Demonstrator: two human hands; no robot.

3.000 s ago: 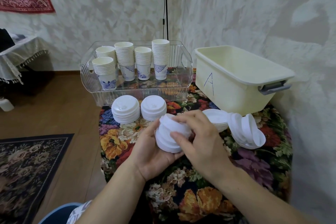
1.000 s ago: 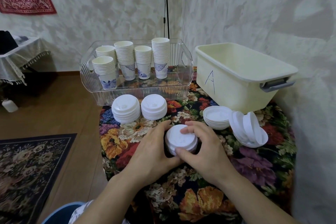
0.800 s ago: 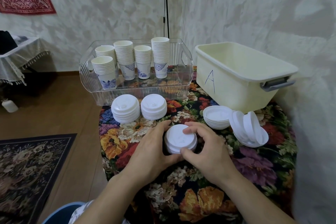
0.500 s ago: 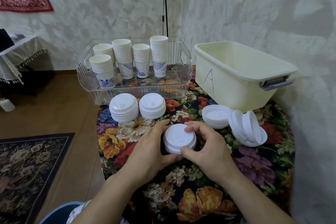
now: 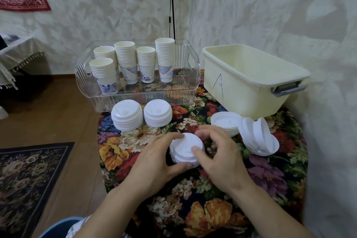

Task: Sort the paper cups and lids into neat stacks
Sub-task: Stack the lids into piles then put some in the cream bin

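Both forearms reach in from below, bare to the wrist; left hand (image 5: 154,157) curls in from the left, thumb low, fingers arched above; right hand (image 5: 220,157) mirrors it, thumb pointing inward, fingers bent and slightly blurred; palms face each other.

lid stacks (image 5: 157,115): plain white
paper cups (image 5: 126,62): cream-white, blue prints on lowest cups
tablecloth (image 5: 193,208): black with orange, red, purple flowers
bin (image 5: 249,87): pale yellow, blue "A", grey handle
cup tray (image 5: 139,100): clear, ribbed
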